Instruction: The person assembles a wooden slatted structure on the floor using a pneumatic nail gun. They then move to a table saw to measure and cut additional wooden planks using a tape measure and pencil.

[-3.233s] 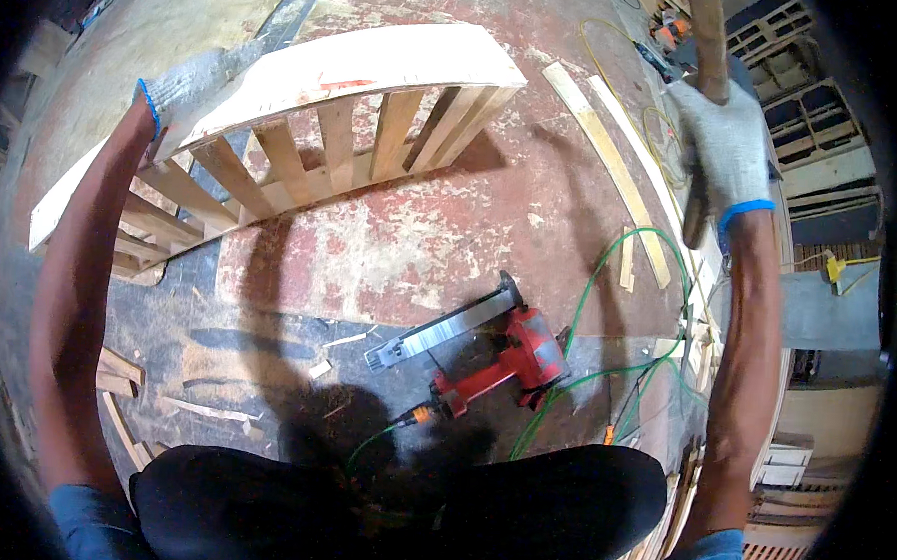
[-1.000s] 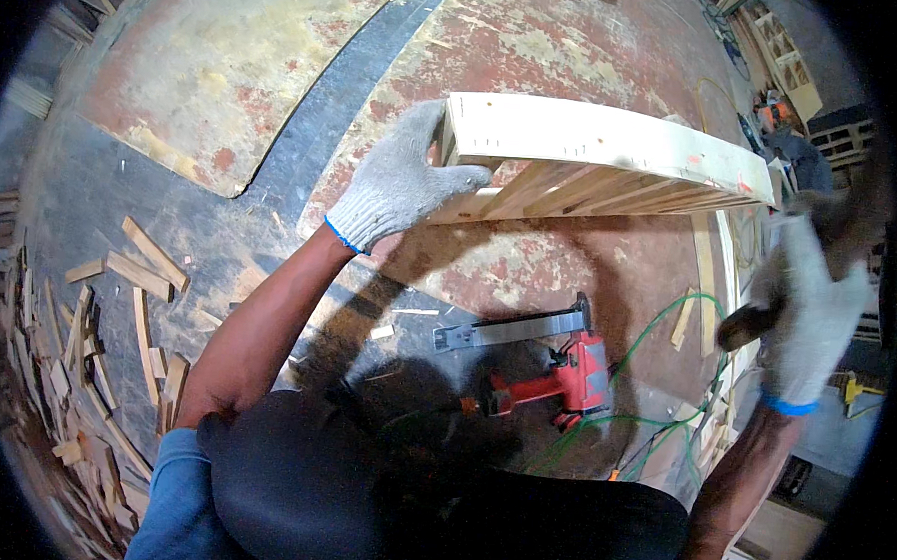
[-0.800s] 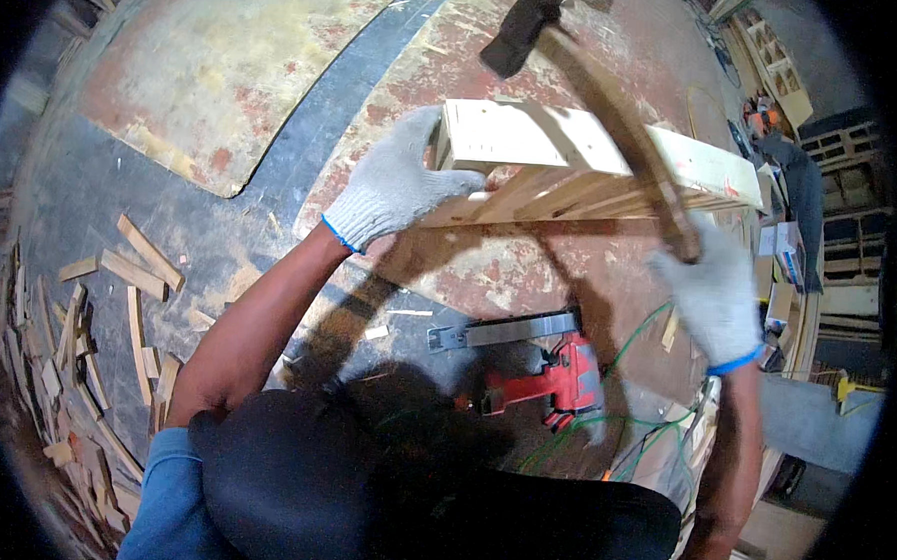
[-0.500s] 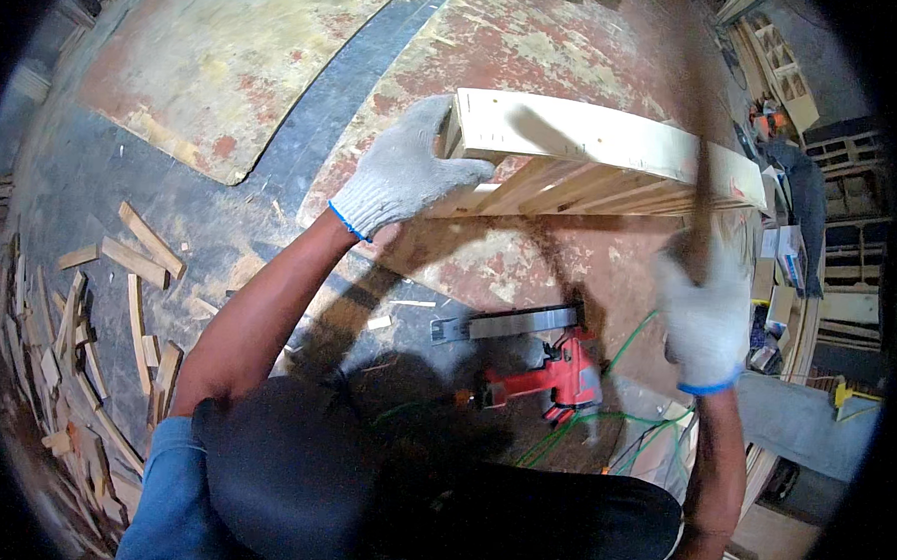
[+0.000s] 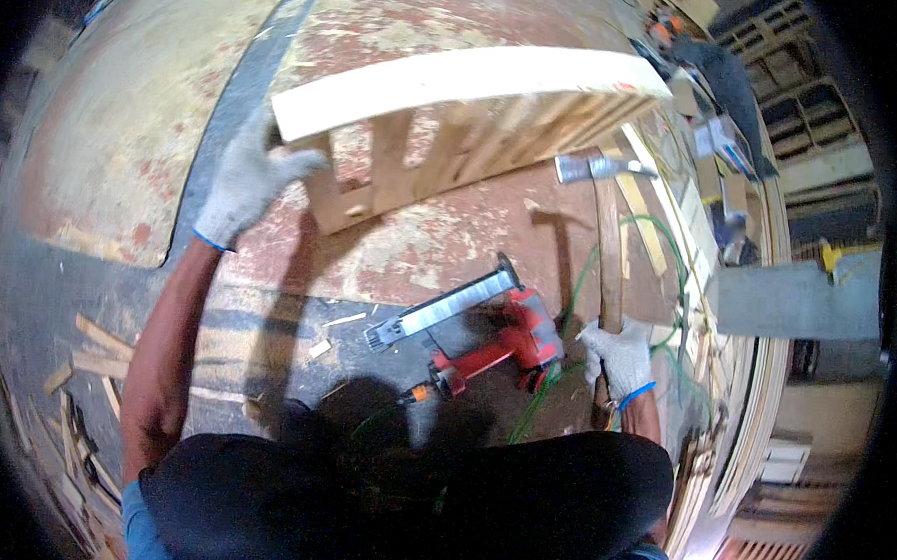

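A slatted wooden frame (image 5: 457, 90) of pale boards stands on edge on the worn floor ahead of me. My left hand (image 5: 245, 176), in a white knit glove, grips the frame's near left corner. My right hand (image 5: 617, 355), also gloved, is closed on the wooden handle of a hammer (image 5: 605, 227). The hammer's steel head points up, just below the frame's right end and apart from it. A red nail gun (image 5: 476, 326) with a silver magazine lies on the floor between my hands.
Green hoses (image 5: 567, 315) run from the nail gun toward the right. Loose wooden slats (image 5: 661, 229) lie at the right, scrap offcuts (image 5: 90, 349) at the lower left. Another person (image 5: 713, 76) is at the upper right by stacked frames.
The hammer has come down from its raised swing and now sits lower, held upright near the floor. The frame has tilted so its top board faces me more; my left hand slid to its left corner.
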